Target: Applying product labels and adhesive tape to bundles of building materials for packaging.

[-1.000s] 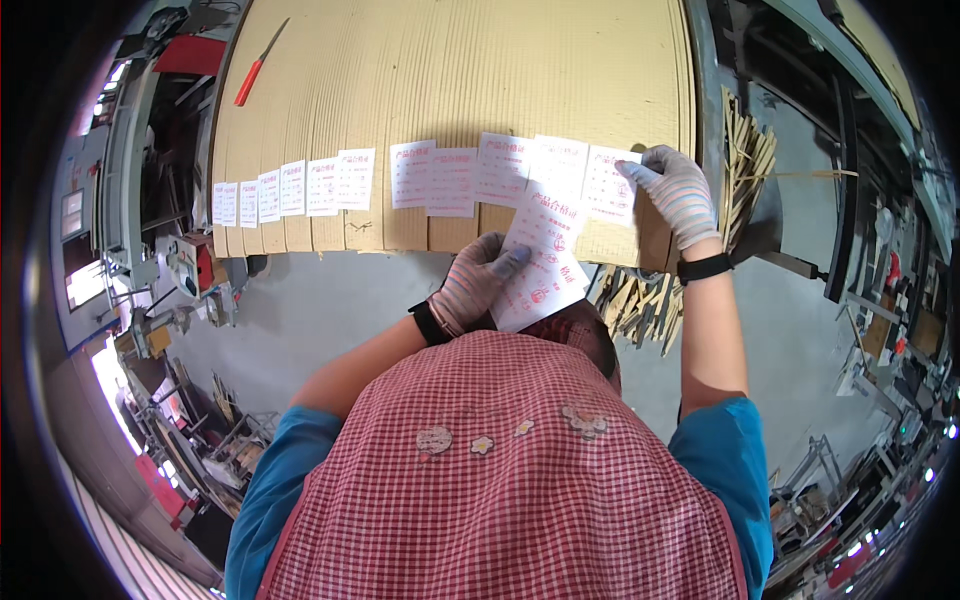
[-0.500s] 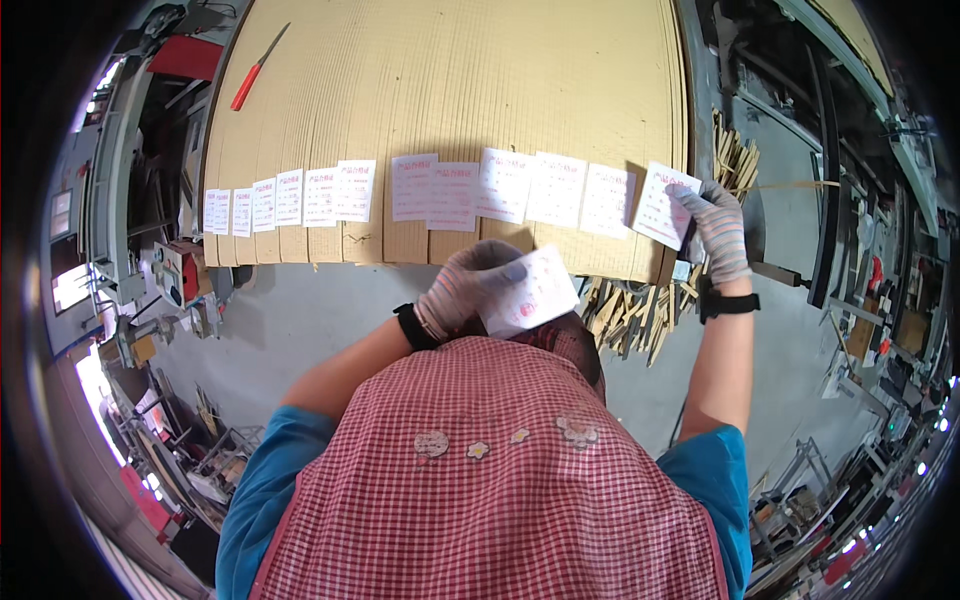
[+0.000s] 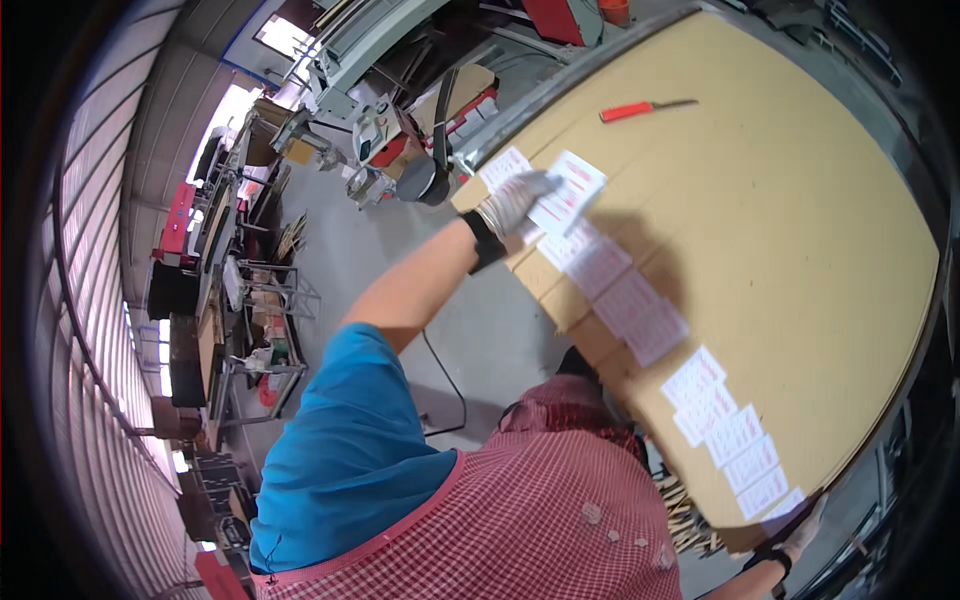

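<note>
My left hand (image 3: pixel 508 207), in a pale glove with a black wristband, grips a stack of white printed cards (image 3: pixel 573 193). It holds them over the left end of a row of similar cards. The row, with a printed card (image 3: pixel 655 325) near its middle, lies along the near edge of the tan board stack (image 3: pixel 780 240); some cards overlap. At the row's far right end, my gloved right hand (image 3: pixel 803 535) is beside the board stack's corner. Its fingers are partly hidden and blurred, so I cannot make out their grip.
A red-handled knife (image 3: pixel 627 112) lies on the boards beyond the cards. Thin wood strips (image 3: pixel 688 515) are heaped below the near right corner. To the left stand a grey machine (image 3: pixel 375 45), a dark round stool seat (image 3: pixel 422 180) and metal racks (image 3: pixel 260 365).
The view has turned left. My left hand has carried the card stack from before my body to the row's left end. My right hand has let go of the rightmost card.
</note>
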`<state>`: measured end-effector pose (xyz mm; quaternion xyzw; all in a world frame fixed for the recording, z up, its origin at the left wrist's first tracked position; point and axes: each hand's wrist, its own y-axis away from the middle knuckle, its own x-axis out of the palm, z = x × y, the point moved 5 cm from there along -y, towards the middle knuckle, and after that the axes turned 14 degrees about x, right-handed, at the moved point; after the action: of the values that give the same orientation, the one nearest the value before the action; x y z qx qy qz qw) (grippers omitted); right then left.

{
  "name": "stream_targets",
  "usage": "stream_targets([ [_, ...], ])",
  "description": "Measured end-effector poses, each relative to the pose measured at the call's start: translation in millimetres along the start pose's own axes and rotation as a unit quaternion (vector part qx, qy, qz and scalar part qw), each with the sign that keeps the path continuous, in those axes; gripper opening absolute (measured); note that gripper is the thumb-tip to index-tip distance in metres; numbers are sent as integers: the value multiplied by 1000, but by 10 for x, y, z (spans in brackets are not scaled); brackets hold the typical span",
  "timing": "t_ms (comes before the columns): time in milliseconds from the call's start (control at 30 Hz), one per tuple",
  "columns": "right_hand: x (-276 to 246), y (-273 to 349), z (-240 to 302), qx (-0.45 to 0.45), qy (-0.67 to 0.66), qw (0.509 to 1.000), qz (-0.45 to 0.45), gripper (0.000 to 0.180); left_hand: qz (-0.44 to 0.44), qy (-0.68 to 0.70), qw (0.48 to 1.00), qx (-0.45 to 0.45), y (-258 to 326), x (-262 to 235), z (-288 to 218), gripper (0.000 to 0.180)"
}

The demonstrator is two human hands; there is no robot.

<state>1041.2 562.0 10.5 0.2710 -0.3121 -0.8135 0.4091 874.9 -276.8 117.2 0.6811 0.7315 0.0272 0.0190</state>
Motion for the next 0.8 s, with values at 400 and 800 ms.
stream_targets([
  [400, 306, -137, -162, 17, 18, 976, -215, 63, -41, 15, 983, -179, -2610, -2313, 849, 34],
  [800, -195, -347, -359, -37, 89, 947, -308, 60, 15, 124, 966, -228, -2773, -2287, 887, 37],
])
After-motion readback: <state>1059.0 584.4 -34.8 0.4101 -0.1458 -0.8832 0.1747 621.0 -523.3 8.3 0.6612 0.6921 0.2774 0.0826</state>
